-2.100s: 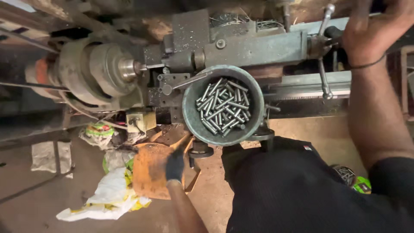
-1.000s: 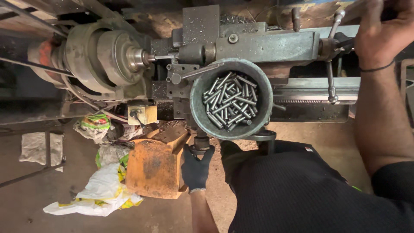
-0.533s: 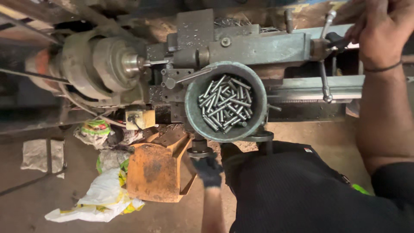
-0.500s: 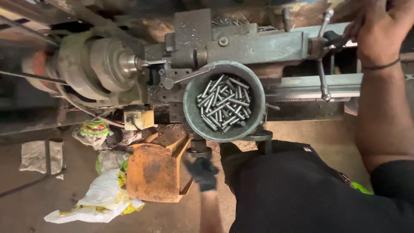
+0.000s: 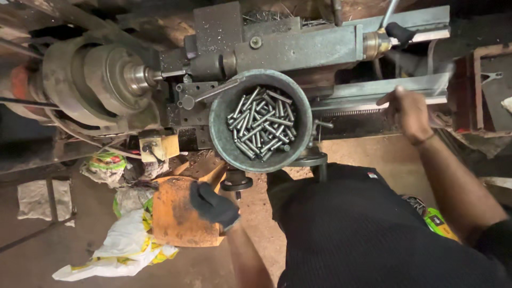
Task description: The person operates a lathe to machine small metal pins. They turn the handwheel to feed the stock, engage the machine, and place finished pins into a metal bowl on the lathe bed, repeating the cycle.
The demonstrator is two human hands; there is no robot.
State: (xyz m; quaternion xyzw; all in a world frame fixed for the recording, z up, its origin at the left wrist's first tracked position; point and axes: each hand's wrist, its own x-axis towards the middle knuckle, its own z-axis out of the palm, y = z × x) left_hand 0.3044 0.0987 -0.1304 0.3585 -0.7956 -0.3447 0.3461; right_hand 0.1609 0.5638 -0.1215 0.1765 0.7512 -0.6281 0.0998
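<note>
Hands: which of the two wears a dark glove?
The left hand, low in the frame beside the orange metal box, wears the dark glove. The right hand is bare, with only a band at the wrist, up at the lathe bed.

Dim warm light, slight edge blur.

floor: dirt | on it: orange box, white plastic bags, rag
</note>
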